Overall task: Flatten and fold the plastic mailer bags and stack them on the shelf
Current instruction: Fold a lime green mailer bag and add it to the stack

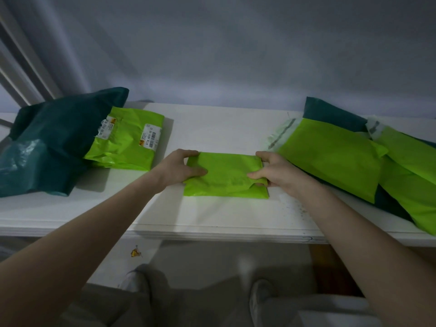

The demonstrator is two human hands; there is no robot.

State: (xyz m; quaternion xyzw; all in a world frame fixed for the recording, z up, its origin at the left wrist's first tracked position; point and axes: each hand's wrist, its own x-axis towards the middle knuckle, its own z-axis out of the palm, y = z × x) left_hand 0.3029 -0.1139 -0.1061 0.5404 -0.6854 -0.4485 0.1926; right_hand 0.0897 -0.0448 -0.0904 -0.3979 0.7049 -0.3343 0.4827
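A folded lime-green mailer bag (226,177) lies flat on the white shelf (212,135), in the middle near its front edge. My left hand (179,167) grips the bag's left side, thumb on top and fingers curled over the far corner. My right hand (274,169) holds the right side the same way. At the left sits a folded lime-green mailer (125,140) with barcode labels, resting partly on a dark teal mailer (52,142). At the right lies a loose pile of lime-green mailers (330,156) over another dark teal mailer (330,112).
A grey wall rises right behind the shelf. The shelf's front edge (212,232) runs across below my forearms. Under it are the floor, my trouser legs and light shoes (259,296). A small yellow scrap (135,253) lies on the floor.
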